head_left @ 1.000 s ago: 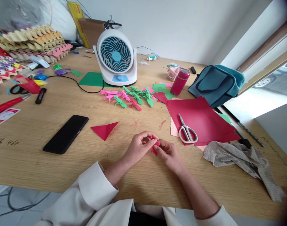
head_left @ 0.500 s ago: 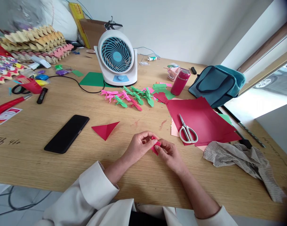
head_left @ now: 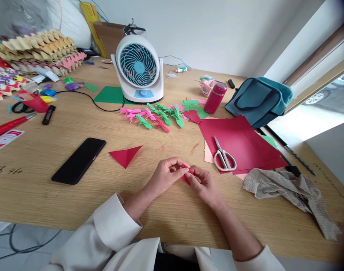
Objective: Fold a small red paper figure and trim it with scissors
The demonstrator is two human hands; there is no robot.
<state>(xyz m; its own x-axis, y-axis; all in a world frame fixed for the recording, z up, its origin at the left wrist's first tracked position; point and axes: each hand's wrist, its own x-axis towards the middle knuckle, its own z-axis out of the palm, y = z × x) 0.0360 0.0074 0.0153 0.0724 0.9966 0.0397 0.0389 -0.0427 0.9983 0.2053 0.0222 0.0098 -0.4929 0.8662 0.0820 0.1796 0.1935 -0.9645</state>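
Observation:
Between my fingertips is a small folded piece of red paper [head_left: 186,179], partly hidden by the fingers. My left hand [head_left: 168,174] pinches it from the left, thumb laid along its upper side. From the right, my right hand [head_left: 203,185] grips the same piece between thumb and bent fingers. A red paper triangle [head_left: 126,156] with a crease lies on the table to the left of my hands. Beyond them lie several folded paper figures [head_left: 160,114] in pink, green and red. White-handled scissors [head_left: 224,159] rest on red paper sheets [head_left: 245,137] at the right.
A black phone [head_left: 79,161] lies on the left. The white fan [head_left: 139,69] stands at the back, with a red flask [head_left: 216,98] and a teal bag [head_left: 259,101] to its right. A crumpled grey cloth [head_left: 276,184] lies near the right edge. Egg trays [head_left: 44,49] are stacked far left.
My fingers have shifted slightly on the red paper, so less of its upper face shows. The whole view has moved a little; the things on the table lie as before.

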